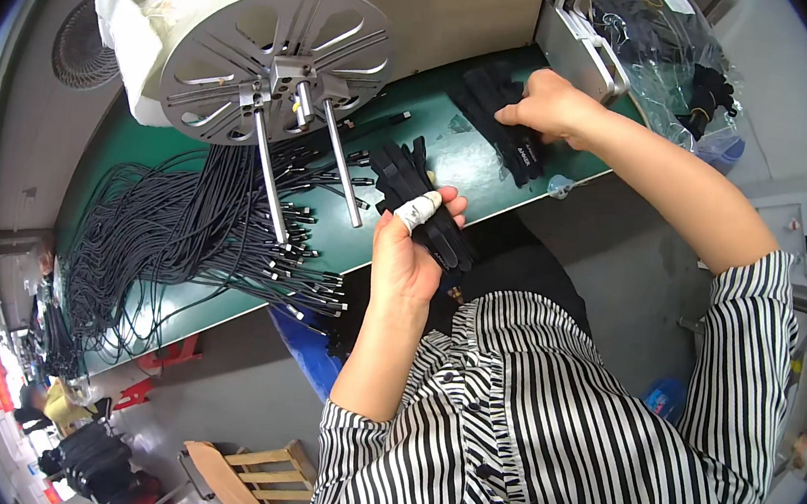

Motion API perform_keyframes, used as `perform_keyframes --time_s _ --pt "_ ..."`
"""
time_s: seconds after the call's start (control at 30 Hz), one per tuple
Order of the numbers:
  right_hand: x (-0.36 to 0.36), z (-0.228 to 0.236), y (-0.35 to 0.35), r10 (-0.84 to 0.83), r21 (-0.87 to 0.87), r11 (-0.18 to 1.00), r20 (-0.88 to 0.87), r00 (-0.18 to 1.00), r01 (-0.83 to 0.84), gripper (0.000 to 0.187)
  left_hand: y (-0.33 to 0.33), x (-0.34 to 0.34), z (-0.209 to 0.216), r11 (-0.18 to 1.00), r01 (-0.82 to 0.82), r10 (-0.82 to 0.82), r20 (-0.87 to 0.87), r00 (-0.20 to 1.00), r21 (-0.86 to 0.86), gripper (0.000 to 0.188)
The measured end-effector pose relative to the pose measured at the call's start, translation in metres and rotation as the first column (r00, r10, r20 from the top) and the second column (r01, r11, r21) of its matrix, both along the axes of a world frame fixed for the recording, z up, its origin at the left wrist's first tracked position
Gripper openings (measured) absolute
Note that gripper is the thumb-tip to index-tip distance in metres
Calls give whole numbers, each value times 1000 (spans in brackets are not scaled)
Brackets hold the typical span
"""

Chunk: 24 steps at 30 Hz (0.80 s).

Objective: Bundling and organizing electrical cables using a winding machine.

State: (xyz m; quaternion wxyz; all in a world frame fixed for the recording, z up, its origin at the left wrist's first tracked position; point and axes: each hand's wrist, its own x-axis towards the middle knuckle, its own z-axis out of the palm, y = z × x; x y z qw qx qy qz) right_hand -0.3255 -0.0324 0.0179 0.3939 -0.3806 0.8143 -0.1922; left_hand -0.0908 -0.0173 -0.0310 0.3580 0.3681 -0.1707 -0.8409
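Observation:
My left hand (411, 253), its thumb wrapped in white tape, is closed round a bundle of black fabric straps (397, 171). The straps fan out beyond the fingers, and their other ends lie along the palm. Farther right, my right hand (551, 108) has its fingers drawn together over a flat pile of black straps (520, 154) on the green worktop. What its fingertips pinch, if anything, is too small to make out. A heap of black cables (182, 204) with metal plugs lies to the left of my left hand.
A machine with a slotted metal disc (197, 63) and two long rods (342, 167) overhangs the green worktop (220, 310). A metal bracket (582, 54) stands at the back right, beside clear plastic bags (662, 33). A wooden slatted piece (271, 484) is on the floor.

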Motion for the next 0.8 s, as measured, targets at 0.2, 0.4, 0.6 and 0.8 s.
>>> perform_keyframes --time_s 0.2,0.4,0.6,0.8 --pt "8 20 4 146 -476 832 -310 939 -286 29 4 10 0 1000 -7 6 -104 995 -1 38" --pt "-14 -48 -16 -120 -182 926 688 716 330 22 7 6 7 998 14 7 -322 947 64 46" --pt "-14 -41 -16 -98 -235 912 669 736 335 20 3 7 3 999 28 -10 -400 917 40 47" --pt "-19 -27 1 77 -401 887 620 780 231 21 1 4 1 1000 6 7 -416 909 29 44"
